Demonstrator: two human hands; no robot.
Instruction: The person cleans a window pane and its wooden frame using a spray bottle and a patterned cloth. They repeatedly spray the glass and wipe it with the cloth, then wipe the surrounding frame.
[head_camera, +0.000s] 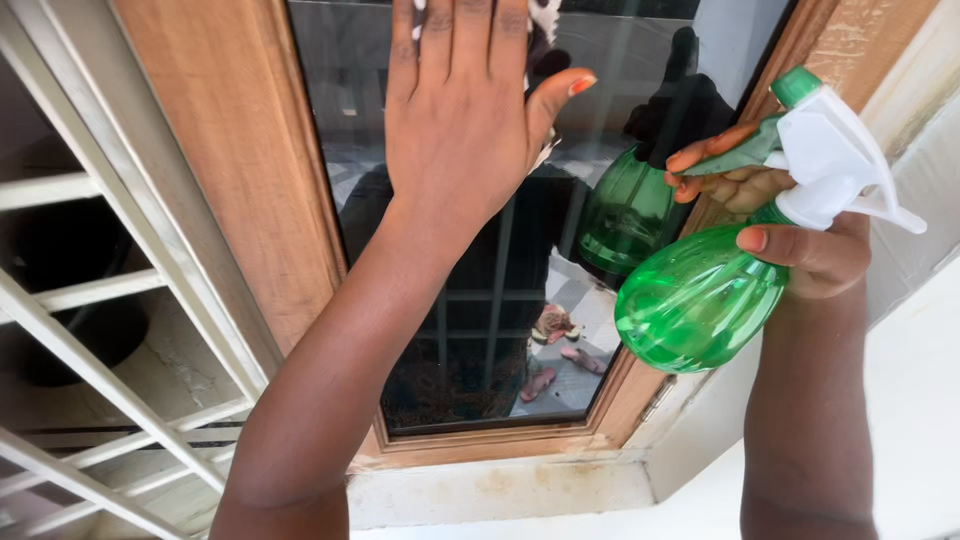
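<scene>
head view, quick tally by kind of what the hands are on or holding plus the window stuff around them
Hands: 2, the left hand flat on the glass, the right hand gripping the bottle
Green spray bottles: 1
Glass panes: 1
Wooden window frames: 1
White metal grilles: 1
Total: 6
</scene>
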